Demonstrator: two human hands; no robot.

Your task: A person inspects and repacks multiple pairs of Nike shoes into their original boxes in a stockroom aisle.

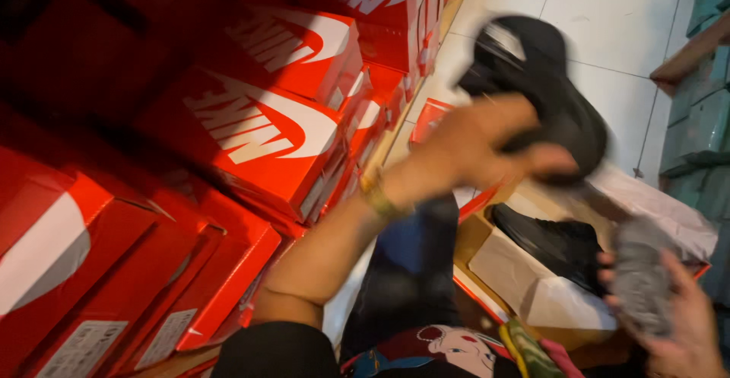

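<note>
Two hands are working over the open shoe box point(532, 290), and I am taking that box as my landmark. My left hand point(487, 146) is holding a black shoe point(547, 93) up above the box, the grip wrapping round its lower side with the fingers pressing together on it. My right hand point(684, 325), at the box's right edge, is closing round a grey wad of stuffing paper point(642, 283). A second black shoe point(559, 245) is lying inside the box on pale wrapping paper point(532, 287). Left of the box, red shoe boxes point(258, 135) are standing stacked. I am judging one shoe out and the wad pulled, the other shoe not yet lifted
</note>
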